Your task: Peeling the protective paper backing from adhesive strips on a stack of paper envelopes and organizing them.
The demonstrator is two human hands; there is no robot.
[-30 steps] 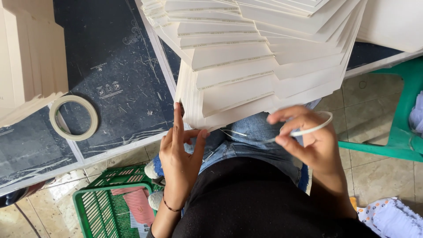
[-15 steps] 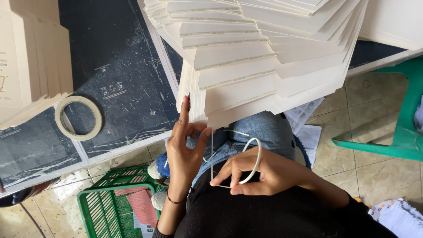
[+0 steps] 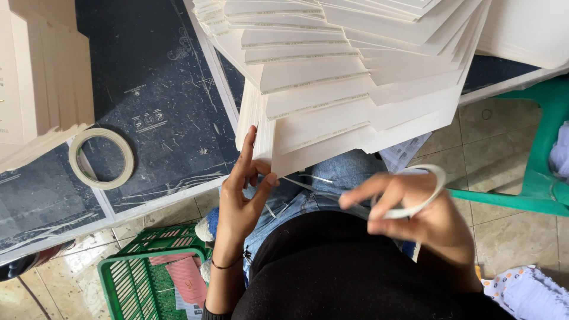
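1. The fanned stack of cream-white paper sheets [image 3: 355, 89] fills the upper middle and upper right of the frame, overhanging the edge of the dark scratched cutting-mat tabletop [image 3: 166, 106]. One sheet looks light and floppy, but the whole pile is probably heavy and would slide apart if tugged carelessly.
2. The best place to take hold is likely the lower left corner, where the edges step out like stairs and one sheet can be peeled off without shifting the rest.
3. The left hand [image 3: 240, 201] is right there: fingers straight and pointing up, thumb and forefinger close together against the bottom corner of the stack, touching it rather than clamping it.
4. The right hand [image 3: 415, 210], lower right of centre and a bit blurred, is curled around a thin white tape roll [image 3: 424, 192] with a pale strip trailing off it.
5. Looks-wise: plain, matte sheets with crisp edges, each with a faint pale band along one edge.
6. Also around: a second white tape ring [image 3: 101, 158] on the mat at left, a green plastic basket [image 3: 127, 278] at lower left, a green plastic chair [image 3: 533, 184] at right.
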